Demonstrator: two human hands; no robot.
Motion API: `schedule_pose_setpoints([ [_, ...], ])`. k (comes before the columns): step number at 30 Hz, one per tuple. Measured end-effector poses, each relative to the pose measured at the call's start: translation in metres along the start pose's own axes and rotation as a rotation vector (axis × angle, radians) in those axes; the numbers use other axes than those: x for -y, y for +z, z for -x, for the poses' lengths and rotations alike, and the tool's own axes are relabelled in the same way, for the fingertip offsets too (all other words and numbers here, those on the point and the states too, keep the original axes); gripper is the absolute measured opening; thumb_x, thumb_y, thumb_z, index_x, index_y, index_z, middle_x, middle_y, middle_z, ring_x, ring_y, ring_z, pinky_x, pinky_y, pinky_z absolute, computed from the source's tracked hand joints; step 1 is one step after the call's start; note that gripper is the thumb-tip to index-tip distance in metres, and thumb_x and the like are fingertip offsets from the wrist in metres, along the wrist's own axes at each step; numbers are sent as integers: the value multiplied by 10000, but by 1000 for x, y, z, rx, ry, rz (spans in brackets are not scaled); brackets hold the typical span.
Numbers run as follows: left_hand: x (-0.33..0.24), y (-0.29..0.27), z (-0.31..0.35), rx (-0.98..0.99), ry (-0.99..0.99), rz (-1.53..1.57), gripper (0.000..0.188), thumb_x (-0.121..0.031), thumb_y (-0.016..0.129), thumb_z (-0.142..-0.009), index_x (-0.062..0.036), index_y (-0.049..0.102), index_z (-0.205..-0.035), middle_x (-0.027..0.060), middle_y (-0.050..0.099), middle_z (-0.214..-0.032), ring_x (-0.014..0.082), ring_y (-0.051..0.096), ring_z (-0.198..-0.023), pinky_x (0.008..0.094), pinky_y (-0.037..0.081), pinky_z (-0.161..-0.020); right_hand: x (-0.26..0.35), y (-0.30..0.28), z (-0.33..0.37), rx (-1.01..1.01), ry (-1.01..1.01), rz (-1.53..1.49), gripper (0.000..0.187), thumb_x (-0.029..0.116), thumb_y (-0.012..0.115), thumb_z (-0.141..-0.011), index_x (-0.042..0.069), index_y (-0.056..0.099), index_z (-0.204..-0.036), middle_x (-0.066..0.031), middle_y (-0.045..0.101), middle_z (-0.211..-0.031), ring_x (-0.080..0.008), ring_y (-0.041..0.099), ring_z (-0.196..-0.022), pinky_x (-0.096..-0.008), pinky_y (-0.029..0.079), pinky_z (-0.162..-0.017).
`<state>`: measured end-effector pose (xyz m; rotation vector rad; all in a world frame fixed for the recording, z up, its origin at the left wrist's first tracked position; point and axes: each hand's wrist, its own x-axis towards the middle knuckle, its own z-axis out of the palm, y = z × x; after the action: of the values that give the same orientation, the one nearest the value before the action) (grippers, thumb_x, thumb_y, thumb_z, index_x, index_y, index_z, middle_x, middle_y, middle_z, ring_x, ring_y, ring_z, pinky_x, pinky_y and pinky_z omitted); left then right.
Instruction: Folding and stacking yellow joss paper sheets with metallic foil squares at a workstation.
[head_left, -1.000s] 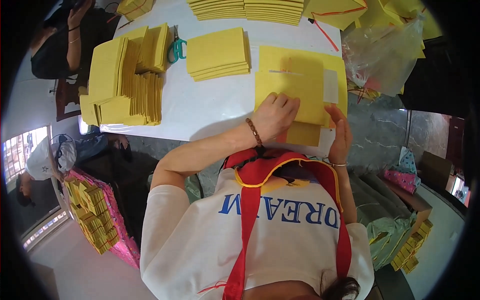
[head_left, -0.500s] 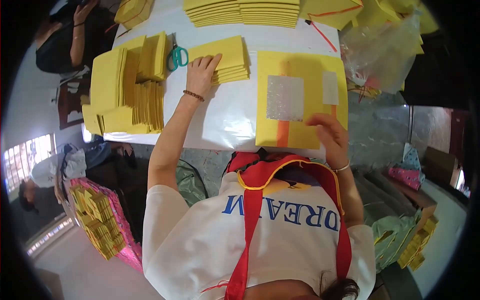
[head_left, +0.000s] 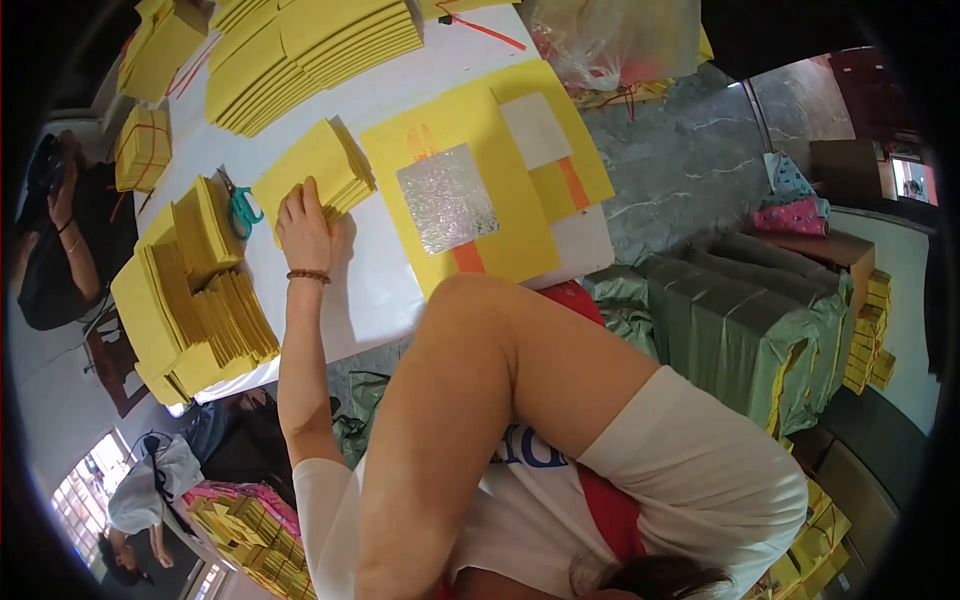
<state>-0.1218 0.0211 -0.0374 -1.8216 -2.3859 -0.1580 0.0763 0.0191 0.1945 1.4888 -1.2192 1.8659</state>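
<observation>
My left hand (head_left: 307, 228), with a brown bead bracelet at the wrist, lies with outstretched fingers on a small stack of yellow paper packets (head_left: 325, 170). To its left rest teal-handled scissors (head_left: 243, 212). My right arm is folded sharply, its elbow over the near table edge, its forearm running down to the lower rim; the right hand itself is out of the picture. Just beyond that elbow is a large yellow sheet (head_left: 525, 225) bearing a shiny silver patch (head_left: 447, 200) and orange strips. Another yellow piece with a pale patch (head_left: 535, 131) lies at its right.
Bundles of yellow packets (head_left: 190, 290) stand at the table's left edge, and long rows (head_left: 310, 60) lie at the back. A clear plastic bag (head_left: 610, 40) sits at the far right. Green wrapped bales (head_left: 720, 310) stand on the floor to my right. Other people are at left.
My right hand has left the yellow sheet and gone toward me, out of view, with the elbow raised. The view has turned; my left hand stays on the stack.
</observation>
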Motion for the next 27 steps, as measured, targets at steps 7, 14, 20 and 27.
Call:
schedule_pose_setpoints([
  [7, -7, -14, -10, 10, -56, 98, 369, -413, 460, -900, -189, 528, -1185, 127, 481, -1181, 324, 426, -1122, 464, 343, -912, -1, 12, -2, -42, -4, -46, 136, 78, 484, -868, -32, 553, -910, -148, 551, -808, -243, 548, -889, -339, 415, -796],
  [14, 0, -13, -21, -235, 59, 138, 254, -296, 479, -909, -135, 598, -1065, 105, 523, -1172, 294, 461, -1109, 439, 340, -917, -8, 26, -5, -80, 6, -64, 138, 75, 483, -865, -31, 550, -923, -150, 551, -825, -242, 544, -897, -337, 415, -804],
  [20, 4, -28, -34, -247, 39, 340, 202, -182, 494, -894, -51, 602, -1003, 130, 595, -1050, 289, 533, -1013, 395, 376, -883, -20, 33, -11, -103, 17, -80, 142, 73, 482, -863, -31, 547, -935, -152, 551, -840, -241, 541, -903, -336, 415, -810],
  [27, -63, -77, -9, -262, 186, 632, 152, -37, 552, -802, -14, 596, -945, 161, 596, -921, 340, 543, -861, 400, 429, -734, -32, 47, -16, -147, 26, -104, 147, 70, 481, -861, -30, 544, -948, -154, 551, -857, -239, 537, -911, -334, 415, -817],
])
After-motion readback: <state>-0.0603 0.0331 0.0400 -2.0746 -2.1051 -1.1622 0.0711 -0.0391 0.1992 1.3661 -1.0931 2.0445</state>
